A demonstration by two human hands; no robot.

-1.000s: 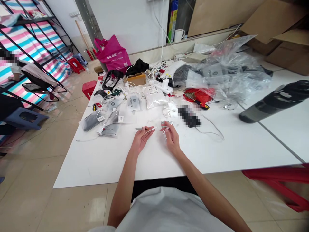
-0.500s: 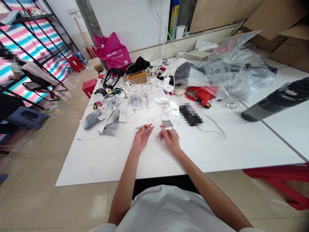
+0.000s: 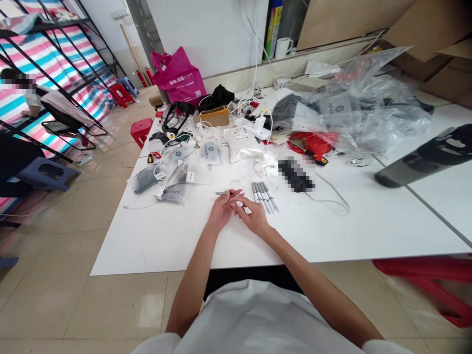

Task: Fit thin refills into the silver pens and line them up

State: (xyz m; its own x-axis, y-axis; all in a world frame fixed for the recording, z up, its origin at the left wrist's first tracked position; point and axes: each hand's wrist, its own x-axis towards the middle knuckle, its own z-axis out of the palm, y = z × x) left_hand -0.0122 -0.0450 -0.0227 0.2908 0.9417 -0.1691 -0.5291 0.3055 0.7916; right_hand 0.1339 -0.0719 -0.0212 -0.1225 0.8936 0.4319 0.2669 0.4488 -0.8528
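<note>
Over the white table point(image 3: 236, 246) my two hands are together, their fingertips touching or nearly so. A slim grey pen point(image 3: 220, 192) is held in my left hand point(image 3: 220, 212), its tip pointing left. Between the thumb and fingers of my right hand point(image 3: 253, 216) sits a small white cylindrical piece point(image 3: 239, 203), seen end-on; it looks like a pen cap. Just right of my hands several grey-and-white pens point(image 3: 263, 196) lie side by side in a row. The fingers partly hide both held pieces.
Bagged grey pouches point(image 3: 175, 192) and a white cable point(image 3: 140, 207) lie to the left. A white packet point(image 3: 241, 145), a red bag point(image 3: 313, 145) and clear plastic bags point(image 3: 376, 113) fill the back. A dark bottle point(image 3: 424, 157) lies right. A person point(image 3: 18, 93) is far left.
My right hand has moved left with the white piece, away from the row of pens, to meet my left hand. The row is now more fully visible. The camera view has shifted slightly.
</note>
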